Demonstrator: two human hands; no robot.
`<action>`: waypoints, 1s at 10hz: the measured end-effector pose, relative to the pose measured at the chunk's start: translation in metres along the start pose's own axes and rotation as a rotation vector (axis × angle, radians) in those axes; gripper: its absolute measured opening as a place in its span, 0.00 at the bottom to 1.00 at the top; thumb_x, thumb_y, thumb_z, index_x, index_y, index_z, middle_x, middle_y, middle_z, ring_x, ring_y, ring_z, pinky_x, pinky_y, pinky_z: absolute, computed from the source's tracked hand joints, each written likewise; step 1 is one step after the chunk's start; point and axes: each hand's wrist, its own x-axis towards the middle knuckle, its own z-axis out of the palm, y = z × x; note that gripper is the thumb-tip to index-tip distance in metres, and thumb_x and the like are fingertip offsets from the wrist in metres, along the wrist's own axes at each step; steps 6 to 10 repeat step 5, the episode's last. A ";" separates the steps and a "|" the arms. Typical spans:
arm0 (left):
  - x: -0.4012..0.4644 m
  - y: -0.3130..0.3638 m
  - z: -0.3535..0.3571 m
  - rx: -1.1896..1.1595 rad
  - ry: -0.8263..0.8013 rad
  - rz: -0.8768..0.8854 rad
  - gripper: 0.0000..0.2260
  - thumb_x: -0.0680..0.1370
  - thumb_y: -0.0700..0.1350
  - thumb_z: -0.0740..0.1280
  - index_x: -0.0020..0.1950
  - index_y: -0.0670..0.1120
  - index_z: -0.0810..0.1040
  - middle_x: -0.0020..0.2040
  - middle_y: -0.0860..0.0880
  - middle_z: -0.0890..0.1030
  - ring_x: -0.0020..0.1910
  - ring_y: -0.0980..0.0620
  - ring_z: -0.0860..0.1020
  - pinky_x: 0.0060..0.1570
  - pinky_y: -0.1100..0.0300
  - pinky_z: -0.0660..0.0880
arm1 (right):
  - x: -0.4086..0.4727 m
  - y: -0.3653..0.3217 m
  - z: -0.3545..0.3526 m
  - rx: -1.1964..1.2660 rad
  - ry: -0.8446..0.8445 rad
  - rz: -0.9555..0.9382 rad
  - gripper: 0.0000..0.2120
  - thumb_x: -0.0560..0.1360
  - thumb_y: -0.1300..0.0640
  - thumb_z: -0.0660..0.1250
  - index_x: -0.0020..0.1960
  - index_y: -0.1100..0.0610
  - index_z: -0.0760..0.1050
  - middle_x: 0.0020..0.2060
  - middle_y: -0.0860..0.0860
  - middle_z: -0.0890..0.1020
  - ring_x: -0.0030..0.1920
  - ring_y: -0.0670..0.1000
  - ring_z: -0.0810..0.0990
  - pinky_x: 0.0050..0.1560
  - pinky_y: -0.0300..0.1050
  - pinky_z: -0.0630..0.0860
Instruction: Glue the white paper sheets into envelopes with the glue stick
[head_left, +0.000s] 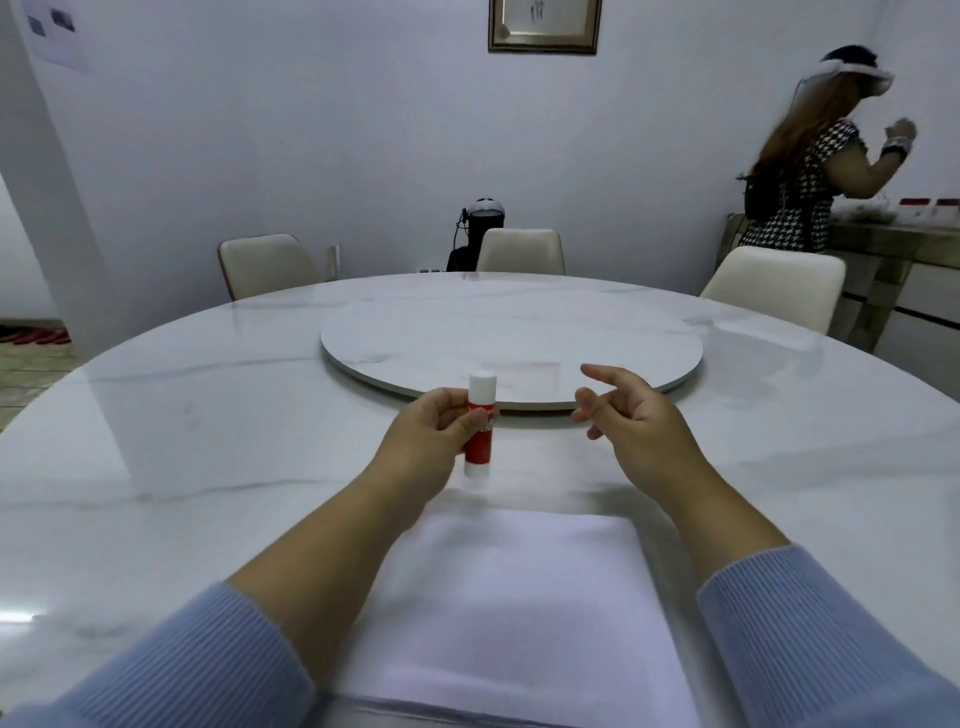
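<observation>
My left hand (431, 436) grips a red glue stick (480, 415) with a white cap, held upright just above the table. The cap is on. My right hand (634, 421) hovers a little to the right of it, fingers loosely spread and holding nothing. A stack of white paper sheets (509, 613) lies flat at the table's near edge, between my forearms and below both hands.
The round white marble table (208, 441) carries a raised turntable (511, 338) just beyond my hands. Three pale chairs stand around the far side. Another person (810, 176) stands at a sideboard at the right.
</observation>
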 end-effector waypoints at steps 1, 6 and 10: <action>0.000 -0.007 0.005 0.049 -0.038 -0.008 0.06 0.77 0.38 0.65 0.51 0.47 0.77 0.50 0.48 0.84 0.51 0.52 0.81 0.54 0.57 0.77 | 0.000 0.001 0.000 -0.001 0.006 0.008 0.12 0.77 0.49 0.65 0.60 0.45 0.73 0.36 0.45 0.83 0.37 0.46 0.79 0.41 0.35 0.71; -0.008 -0.007 -0.001 0.362 -0.029 0.052 0.16 0.75 0.38 0.67 0.61 0.50 0.74 0.58 0.52 0.80 0.57 0.53 0.77 0.56 0.63 0.71 | -0.003 0.001 0.002 0.015 0.033 0.008 0.17 0.77 0.54 0.66 0.65 0.55 0.73 0.41 0.55 0.82 0.40 0.49 0.77 0.46 0.39 0.73; -0.008 -0.007 -0.001 0.362 -0.029 0.052 0.16 0.75 0.38 0.67 0.61 0.50 0.74 0.58 0.52 0.80 0.57 0.53 0.77 0.56 0.63 0.71 | -0.003 0.001 0.002 0.015 0.033 0.008 0.17 0.77 0.54 0.66 0.65 0.55 0.73 0.41 0.55 0.82 0.40 0.49 0.77 0.46 0.39 0.73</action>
